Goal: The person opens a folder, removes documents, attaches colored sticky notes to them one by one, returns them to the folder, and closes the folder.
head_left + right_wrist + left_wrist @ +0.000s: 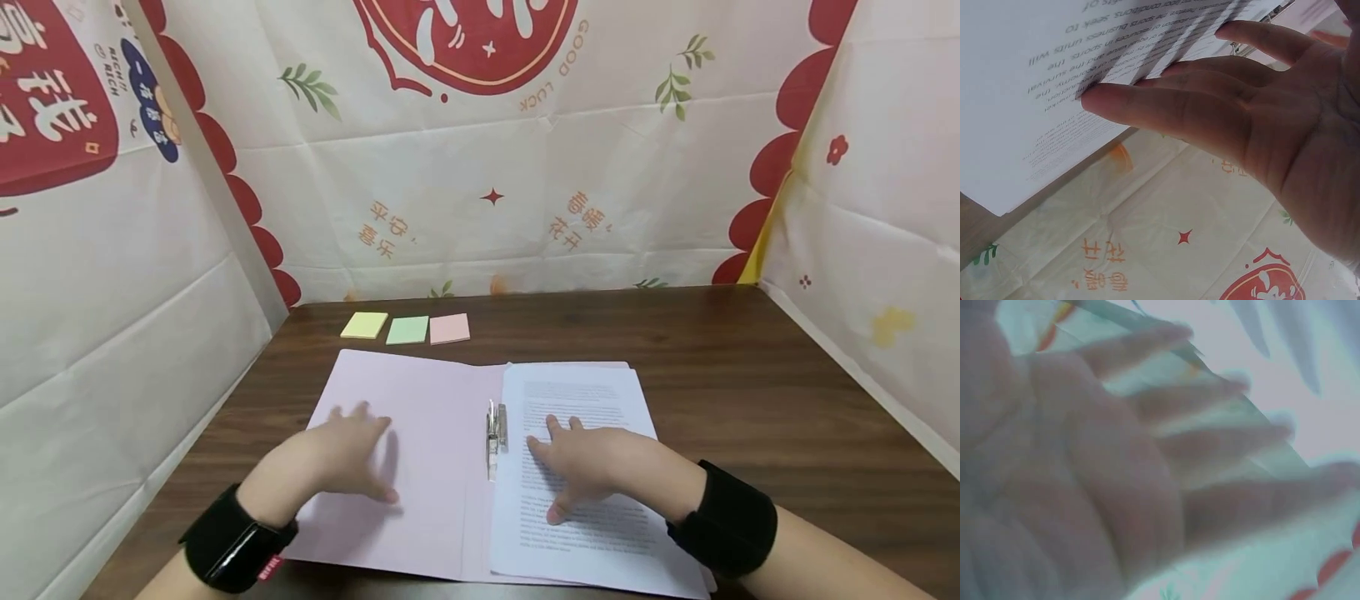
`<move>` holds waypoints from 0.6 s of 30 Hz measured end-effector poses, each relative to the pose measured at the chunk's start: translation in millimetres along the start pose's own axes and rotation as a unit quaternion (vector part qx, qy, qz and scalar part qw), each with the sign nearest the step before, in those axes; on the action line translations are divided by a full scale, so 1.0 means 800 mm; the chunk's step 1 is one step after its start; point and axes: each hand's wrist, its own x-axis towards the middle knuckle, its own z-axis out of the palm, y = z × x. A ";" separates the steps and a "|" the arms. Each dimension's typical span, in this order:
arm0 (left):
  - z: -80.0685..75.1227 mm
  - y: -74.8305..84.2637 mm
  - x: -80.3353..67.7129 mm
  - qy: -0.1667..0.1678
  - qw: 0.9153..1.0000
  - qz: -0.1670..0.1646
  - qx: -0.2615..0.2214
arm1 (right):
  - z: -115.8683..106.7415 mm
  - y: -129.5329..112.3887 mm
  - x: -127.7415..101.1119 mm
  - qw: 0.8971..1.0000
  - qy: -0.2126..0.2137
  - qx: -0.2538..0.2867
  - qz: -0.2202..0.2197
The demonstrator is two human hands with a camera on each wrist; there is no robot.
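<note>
A pink folder (431,433) lies spread on the table, with a metal clip (492,429) along its fold. Printed sheets (540,533) cover its right side. Over the bare left cover is my left hand (341,457), its fingers spread; in the left wrist view the same hand (1104,456) has straight fingers and holds nothing. My right hand (592,462) rests on the printed sheets with fingers spread. The right wrist view shows fingertips of that hand (1229,112) touching the printed page (1035,112).
Behind the folder sit three sticky note pads: yellow (364,325), green (407,330) and pink (449,328). The brown wooden table (750,400) is enclosed by white printed cloth (480,167) at the back and both sides. Black bands wrap both wrists.
</note>
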 end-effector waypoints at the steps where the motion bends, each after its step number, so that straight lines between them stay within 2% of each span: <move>1: -0.002 -0.007 -0.002 0.005 1.000 -0.021 -0.004 | 0.001 0.000 0.000 1.000 -0.002 0.002 0.002; 4: -0.002 -0.028 -0.007 0.015 0.997 -0.074 -0.007 | 0.005 0.000 -0.001 1.000 -0.005 0.010 0.005; 5: -0.001 -0.035 -0.009 0.016 0.997 -0.077 -0.009 | 0.006 0.000 -0.001 1.000 -0.004 0.013 0.005; 8: 0.005 -0.051 -0.013 0.011 0.998 -0.063 -0.022 | 0.007 0.001 -0.002 1.000 0.001 0.016 0.003; 11: 0.012 -0.061 -0.014 0.011 0.999 -0.028 -0.036 | 0.007 0.001 -0.002 1.000 0.004 0.016 0.003; 14: 0.017 -0.066 -0.015 0.020 0.998 -0.021 -0.050 | 0.007 0.002 -0.002 1.000 0.008 0.012 0.003; 18: 0.020 -0.072 -0.017 0.039 0.998 -0.023 -0.045 | 0.007 0.002 -0.001 1.000 0.013 0.002 0.001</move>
